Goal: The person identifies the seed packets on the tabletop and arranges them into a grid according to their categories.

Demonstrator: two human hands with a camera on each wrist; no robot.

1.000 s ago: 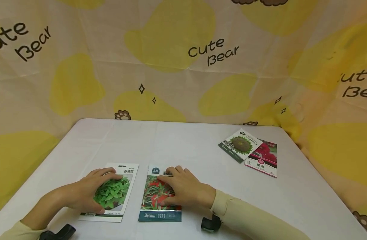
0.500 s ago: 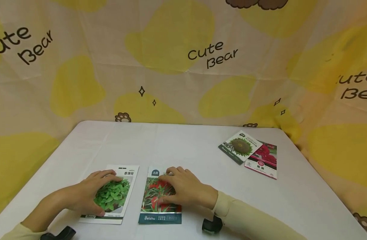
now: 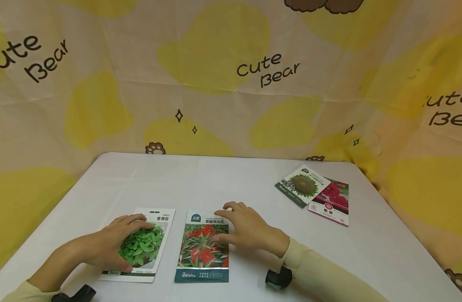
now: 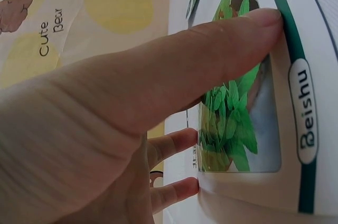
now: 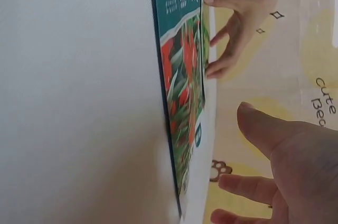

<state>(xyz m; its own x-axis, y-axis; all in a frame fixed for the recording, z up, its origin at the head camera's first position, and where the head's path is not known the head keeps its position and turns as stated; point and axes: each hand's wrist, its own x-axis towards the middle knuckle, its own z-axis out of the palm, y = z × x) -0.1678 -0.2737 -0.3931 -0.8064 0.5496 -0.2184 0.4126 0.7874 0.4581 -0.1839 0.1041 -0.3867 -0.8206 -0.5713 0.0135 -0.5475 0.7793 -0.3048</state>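
My left hand (image 3: 109, 243) rests on a white seed packet with a green leafy plant picture (image 3: 142, 245). In the left wrist view its thumb lies across the packet's picture (image 4: 237, 123), and two fingertips touch the surface farther along. To the right lies a seed packet with red flowers and a teal lower band (image 3: 202, 251). My right hand (image 3: 249, 228) is spread just above that packet's right edge. The right wrist view shows this hand (image 5: 301, 166) apart from the flower packet (image 5: 182, 76), its fingers loosely bent and holding nothing.
At the back right of the white table (image 3: 231, 180), a sunflower seed packet (image 3: 303, 184) overlaps a packet with dark pink flowers (image 3: 330, 201). A yellow patterned cloth (image 3: 215, 75) hangs behind the table. Each wrist wears a black device (image 3: 279, 277).
My right hand has lifted off the red flower packet and shifted to the right, uncovering more of its picture. My left hand has stayed on the green plant packet.
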